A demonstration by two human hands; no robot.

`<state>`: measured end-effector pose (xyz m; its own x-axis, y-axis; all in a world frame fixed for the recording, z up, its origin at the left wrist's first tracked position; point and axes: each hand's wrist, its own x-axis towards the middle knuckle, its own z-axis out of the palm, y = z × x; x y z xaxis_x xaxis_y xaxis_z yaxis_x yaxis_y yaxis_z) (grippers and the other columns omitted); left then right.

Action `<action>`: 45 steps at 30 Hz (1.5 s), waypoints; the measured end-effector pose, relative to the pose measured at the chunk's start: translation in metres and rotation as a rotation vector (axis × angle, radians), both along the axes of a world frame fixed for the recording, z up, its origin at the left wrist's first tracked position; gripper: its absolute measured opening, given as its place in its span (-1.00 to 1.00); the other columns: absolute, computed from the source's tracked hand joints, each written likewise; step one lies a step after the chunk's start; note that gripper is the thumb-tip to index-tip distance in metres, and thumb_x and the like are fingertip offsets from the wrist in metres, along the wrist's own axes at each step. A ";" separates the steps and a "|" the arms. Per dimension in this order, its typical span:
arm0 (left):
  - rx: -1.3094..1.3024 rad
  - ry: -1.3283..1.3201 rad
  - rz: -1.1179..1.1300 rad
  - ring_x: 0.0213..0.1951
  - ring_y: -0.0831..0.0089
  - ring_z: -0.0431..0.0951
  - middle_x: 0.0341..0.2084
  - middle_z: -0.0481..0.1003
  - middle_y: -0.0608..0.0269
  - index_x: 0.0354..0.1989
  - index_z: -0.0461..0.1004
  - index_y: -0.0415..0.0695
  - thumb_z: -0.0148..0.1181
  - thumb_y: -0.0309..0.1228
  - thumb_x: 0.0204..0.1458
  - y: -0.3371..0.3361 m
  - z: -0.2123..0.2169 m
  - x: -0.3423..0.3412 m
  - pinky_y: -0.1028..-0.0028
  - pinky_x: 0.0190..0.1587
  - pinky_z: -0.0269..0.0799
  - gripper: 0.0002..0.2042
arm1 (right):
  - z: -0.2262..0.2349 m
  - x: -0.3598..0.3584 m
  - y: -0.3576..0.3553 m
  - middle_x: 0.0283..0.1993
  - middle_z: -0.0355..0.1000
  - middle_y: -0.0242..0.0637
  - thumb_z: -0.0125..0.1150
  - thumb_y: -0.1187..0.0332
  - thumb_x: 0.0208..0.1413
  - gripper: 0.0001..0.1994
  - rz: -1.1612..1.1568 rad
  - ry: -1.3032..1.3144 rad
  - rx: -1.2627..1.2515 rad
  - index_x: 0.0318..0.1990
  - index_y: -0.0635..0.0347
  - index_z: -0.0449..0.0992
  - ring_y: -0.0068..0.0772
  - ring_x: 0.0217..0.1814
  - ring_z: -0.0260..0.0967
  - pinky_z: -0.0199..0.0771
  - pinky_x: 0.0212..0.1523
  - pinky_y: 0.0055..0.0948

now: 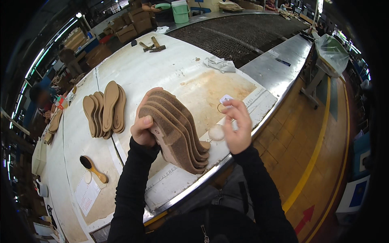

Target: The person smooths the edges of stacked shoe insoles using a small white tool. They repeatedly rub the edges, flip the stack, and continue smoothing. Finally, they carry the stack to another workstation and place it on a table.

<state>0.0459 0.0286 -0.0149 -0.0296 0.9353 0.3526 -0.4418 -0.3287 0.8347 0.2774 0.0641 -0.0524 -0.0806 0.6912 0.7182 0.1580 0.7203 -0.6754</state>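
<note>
My left hand (144,127) is closed around a fanned stack of brown shoe insoles (174,129), its thumb pressed on the nearest one. The stack is tilted, its lower ends just above the table's near edge. Right of it, my right hand (238,127) is raised with curled fingers, slightly blurred. A thin yellowish loop (220,107), like a rubber band, shows at its fingertips beside a small white tag (225,98). Whether the tag is held or lies behind the fingers, I cannot tell. A round whitish disc (216,132) sits between this hand and the stack.
More tan insoles (111,107) lie in piles on the white table (162,69). A wooden-handled brush (94,169) and a printed sheet (87,195) are at left. Hammers (154,45) and a grey cloth (219,64) lie farther back. A dark conveyor belt (227,34) runs beyond.
</note>
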 end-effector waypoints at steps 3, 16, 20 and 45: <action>0.001 -0.020 0.013 -0.05 0.20 0.48 -0.09 0.41 -0.06 0.16 0.19 -0.34 0.24 -0.11 -0.35 0.000 -0.003 -0.006 0.34 0.05 0.41 -0.17 | -0.027 0.032 -0.007 -0.31 0.41 -0.18 0.01 0.60 -0.02 -0.93 0.101 0.070 -0.290 -0.51 0.35 0.35 -0.37 -0.27 0.37 0.36 -0.23 -0.48; 0.401 0.316 0.388 -0.01 0.18 0.51 -0.05 0.45 -0.06 0.12 0.20 -0.20 0.64 -0.09 -0.52 -0.031 0.010 -0.013 0.22 0.13 0.38 -0.03 | -0.081 0.050 -0.064 -0.40 0.41 -0.42 0.19 0.60 0.00 -0.82 0.291 0.189 -0.717 -0.21 0.30 0.43 -0.69 -0.33 0.35 0.36 -0.25 -0.64; 0.772 0.762 0.322 0.00 0.31 0.51 -0.13 0.56 0.19 -0.09 0.42 0.01 0.63 -0.30 -0.41 -0.048 0.020 0.001 0.07 0.28 -0.03 -0.38 | -0.081 0.033 -0.063 -0.39 0.43 -0.41 0.20 0.58 0.01 -0.83 0.359 0.166 -0.725 -0.21 0.31 0.45 -0.67 -0.34 0.37 0.38 -0.26 -0.63; -0.525 0.238 0.263 0.10 0.39 0.40 0.10 0.35 0.10 0.24 0.21 -0.24 0.13 -0.34 0.16 -0.109 -0.107 0.030 0.43 0.13 0.31 -0.50 | -0.098 -0.050 -0.059 0.32 0.13 -0.07 0.04 0.52 0.20 -0.49 0.755 0.264 -0.692 0.29 0.45 0.11 -0.28 0.26 0.23 0.26 0.22 -0.35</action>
<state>0.0757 -0.0800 -0.1220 -0.2598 0.9574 -0.1261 -0.1845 0.0790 0.9797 0.2278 0.0054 -0.1506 -0.5589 0.7924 0.2445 -0.3825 0.0153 -0.9238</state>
